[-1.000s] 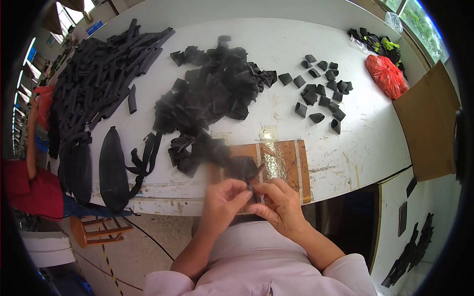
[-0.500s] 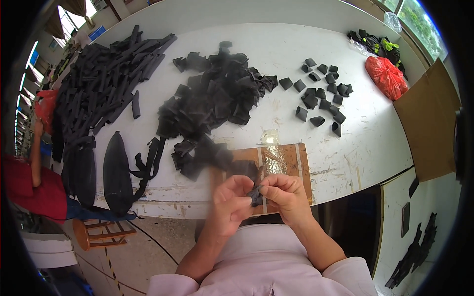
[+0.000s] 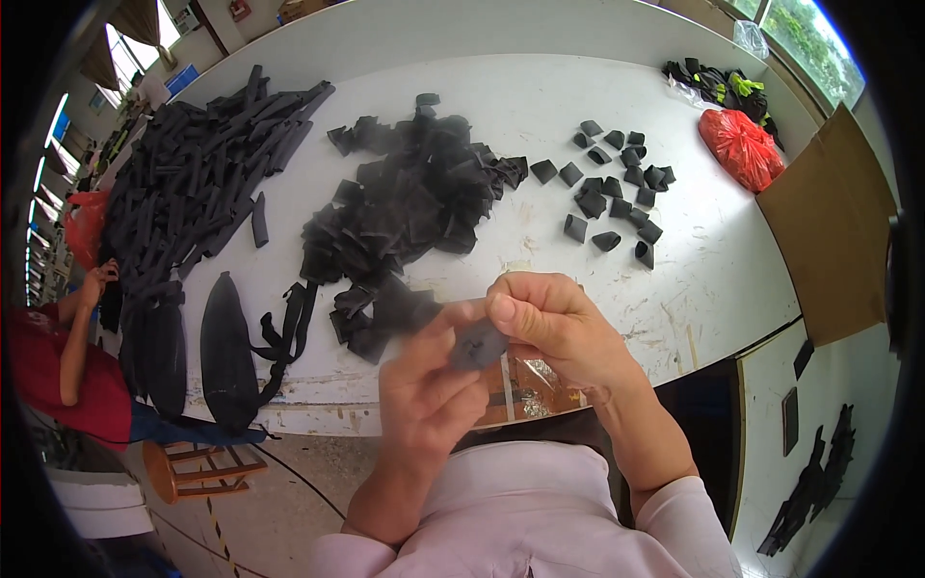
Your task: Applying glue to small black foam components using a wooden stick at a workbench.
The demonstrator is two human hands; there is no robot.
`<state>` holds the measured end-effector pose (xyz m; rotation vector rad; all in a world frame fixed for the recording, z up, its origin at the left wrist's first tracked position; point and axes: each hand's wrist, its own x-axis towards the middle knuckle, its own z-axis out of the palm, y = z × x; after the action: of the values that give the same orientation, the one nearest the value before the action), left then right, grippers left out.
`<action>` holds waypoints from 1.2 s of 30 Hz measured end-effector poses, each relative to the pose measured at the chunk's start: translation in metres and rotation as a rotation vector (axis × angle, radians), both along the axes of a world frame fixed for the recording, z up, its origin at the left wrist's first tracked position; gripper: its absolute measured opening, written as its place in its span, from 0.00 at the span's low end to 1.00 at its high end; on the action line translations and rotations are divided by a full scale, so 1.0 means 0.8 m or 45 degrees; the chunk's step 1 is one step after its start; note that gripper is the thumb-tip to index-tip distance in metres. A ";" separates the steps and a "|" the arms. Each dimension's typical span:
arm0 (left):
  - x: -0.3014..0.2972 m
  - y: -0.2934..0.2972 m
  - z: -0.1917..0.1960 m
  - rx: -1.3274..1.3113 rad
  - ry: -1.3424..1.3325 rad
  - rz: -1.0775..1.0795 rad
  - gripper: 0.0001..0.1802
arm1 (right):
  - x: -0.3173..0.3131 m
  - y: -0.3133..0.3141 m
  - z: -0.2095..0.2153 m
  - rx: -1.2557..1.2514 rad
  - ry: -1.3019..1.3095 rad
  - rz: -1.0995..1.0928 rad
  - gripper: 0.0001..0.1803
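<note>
A small dark grey-black fabric piece is held up between my two hands, its flat side showing. At its upper right edge, the thumb and forefinger of my right hand pinch it. On its other side, my left hand grips it with bent fingers, slightly blurred. Below the hands lies a brown wooden board with pale strips across it, at the near table edge. A large heap of similar black fabric pieces lies just beyond my left hand.
Several short black fabric tubes lie scattered at the right. Long black strips are piled at the far left, near black pouch-like pieces. A red plastic bag and a cardboard sheet stand right. A co-worker is at left.
Both hands have risen away from the board with the fabric piece, which now shows a broader flat side. The view has shifted slightly. At left, the co-worker's arms have moved.
</note>
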<state>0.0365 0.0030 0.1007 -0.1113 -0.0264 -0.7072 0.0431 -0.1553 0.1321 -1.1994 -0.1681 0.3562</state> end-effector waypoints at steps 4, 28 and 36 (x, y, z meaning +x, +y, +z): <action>0.000 0.004 -0.022 0.522 -0.198 0.134 0.13 | 0.006 -0.009 -0.048 0.081 0.199 0.181 0.15; 0.006 -0.017 0.008 1.854 -1.277 1.058 0.05 | -0.018 0.002 -0.055 -0.682 -0.909 -0.536 0.07; 0.007 -0.018 -0.003 1.410 -0.976 0.975 0.07 | -0.025 0.004 -0.022 -0.661 -0.758 -0.481 0.09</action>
<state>0.0424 -0.0111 0.0979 1.1821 -0.3824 0.1091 0.0228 -0.1520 0.1142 -1.7939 -0.3703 -0.3217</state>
